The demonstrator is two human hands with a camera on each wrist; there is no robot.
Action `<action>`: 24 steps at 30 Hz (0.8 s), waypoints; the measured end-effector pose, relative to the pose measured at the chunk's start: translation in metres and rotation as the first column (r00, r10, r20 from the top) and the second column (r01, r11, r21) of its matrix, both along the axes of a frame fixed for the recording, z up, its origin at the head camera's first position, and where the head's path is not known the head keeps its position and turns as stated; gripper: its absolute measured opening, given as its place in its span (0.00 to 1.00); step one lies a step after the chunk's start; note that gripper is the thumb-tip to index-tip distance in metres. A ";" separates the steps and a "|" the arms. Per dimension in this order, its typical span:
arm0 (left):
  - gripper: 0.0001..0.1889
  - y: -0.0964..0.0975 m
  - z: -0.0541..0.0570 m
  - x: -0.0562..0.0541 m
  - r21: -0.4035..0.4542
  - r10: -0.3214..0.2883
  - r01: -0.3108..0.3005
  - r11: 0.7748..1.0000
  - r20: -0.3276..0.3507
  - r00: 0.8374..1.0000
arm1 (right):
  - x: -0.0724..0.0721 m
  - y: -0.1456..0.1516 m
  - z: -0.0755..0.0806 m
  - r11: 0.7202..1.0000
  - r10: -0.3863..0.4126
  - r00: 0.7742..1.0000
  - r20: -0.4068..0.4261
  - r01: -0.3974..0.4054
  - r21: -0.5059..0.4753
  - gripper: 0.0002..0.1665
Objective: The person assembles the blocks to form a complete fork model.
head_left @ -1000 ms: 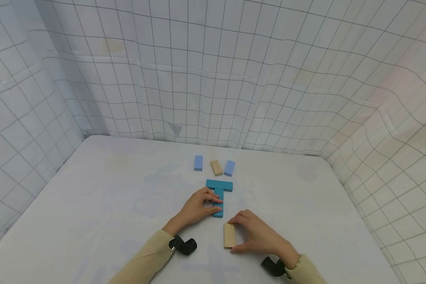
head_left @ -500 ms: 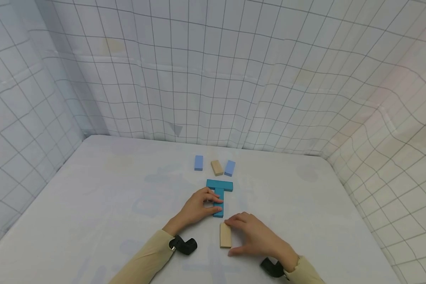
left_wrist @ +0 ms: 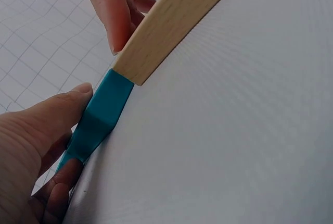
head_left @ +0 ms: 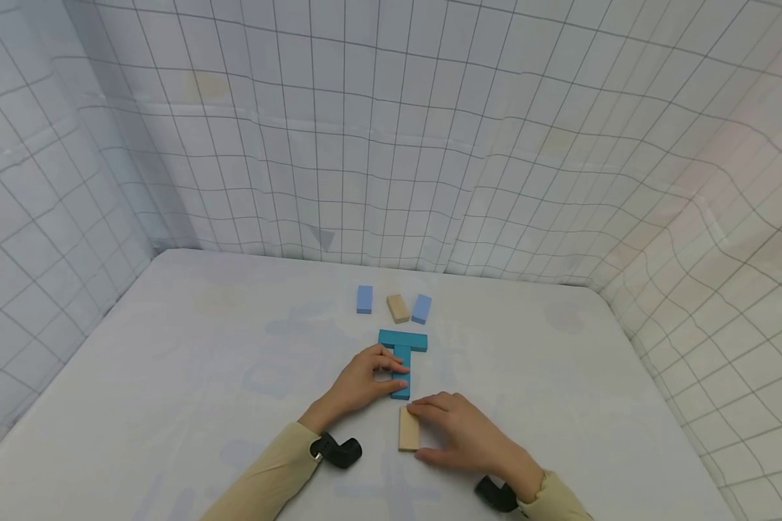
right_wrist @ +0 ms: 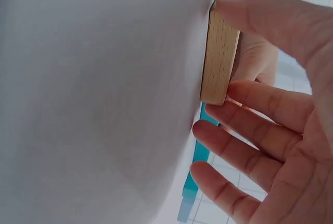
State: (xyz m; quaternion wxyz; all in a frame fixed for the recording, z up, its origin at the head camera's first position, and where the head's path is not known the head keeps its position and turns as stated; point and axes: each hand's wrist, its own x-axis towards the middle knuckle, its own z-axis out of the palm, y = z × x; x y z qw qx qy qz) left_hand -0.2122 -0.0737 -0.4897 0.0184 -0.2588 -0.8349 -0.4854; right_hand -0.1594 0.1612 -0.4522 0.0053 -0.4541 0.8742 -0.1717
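Observation:
Two teal blocks form a T on the white table in the head view: a crossbar block (head_left: 402,339) and a stem block (head_left: 400,394) below it. My left hand (head_left: 358,380) holds the stem block from the left, with thumb and fingers on its sides in the left wrist view. My right hand (head_left: 474,440) grips a plain wooden block (head_left: 408,430) lengthwise, thumb at the near end and fingertips at the far end. This wooden block lies in line below the stem. In the left wrist view its end (left_wrist: 140,67) comes right up to the teal end (left_wrist: 112,91).
Beyond the T lie a blue block (head_left: 364,299), another wooden block (head_left: 397,308) and a second blue block (head_left: 421,309). Grid-patterned curtains (head_left: 391,145) enclose the white table (head_left: 189,362) at the back and sides.
My right hand has slid the wooden block left and slightly away from me, in under the teal stem. The left hand has stayed in place on the stem block.

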 end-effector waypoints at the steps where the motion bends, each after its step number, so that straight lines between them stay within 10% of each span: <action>1: 0.14 0.000 0.000 0.000 0.000 0.000 0.000 1.000 0.000 1.000 | 0.000 -0.001 0.000 1.000 0.001 1.000 -0.006 -0.001 -0.002 0.34; 24: 0.13 0.001 0.003 0.001 -0.027 0.016 -0.016 1.000 -0.002 1.000 | 0.002 -0.012 0.000 0.999 0.015 0.991 -0.131 -0.010 0.041 0.29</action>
